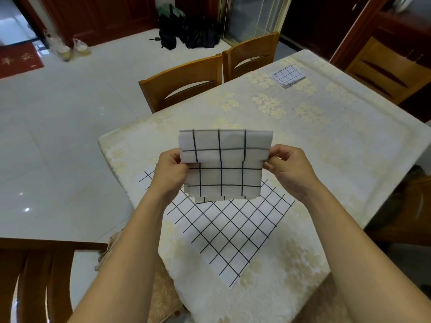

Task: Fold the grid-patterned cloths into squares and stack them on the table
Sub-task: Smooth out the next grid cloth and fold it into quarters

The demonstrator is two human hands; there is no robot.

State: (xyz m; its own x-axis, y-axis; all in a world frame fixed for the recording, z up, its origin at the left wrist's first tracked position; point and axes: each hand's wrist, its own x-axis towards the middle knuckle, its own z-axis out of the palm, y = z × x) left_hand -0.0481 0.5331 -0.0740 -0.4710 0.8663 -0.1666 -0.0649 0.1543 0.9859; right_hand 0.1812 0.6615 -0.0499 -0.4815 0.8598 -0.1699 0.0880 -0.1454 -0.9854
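Note:
I hold a white cloth with a black grid [224, 164] up in the air above the table, partly folded, its upper flap bent over toward me. My left hand [171, 170] pinches its left edge and my right hand [289, 167] pinches its right edge. Under it, another grid-patterned cloth [229, 231] lies flat and unfolded on the table, turned like a diamond. A folded grid cloth [288, 75] rests as a small square at the far end of the table.
The table [326, 127] carries a cream floral cover. Two wooden chairs [186, 82] stand along its left side, another chair [35, 280] is at my lower left, and a wooden cabinet [387, 71] stands at the right. Bags lie on the tiled floor far back.

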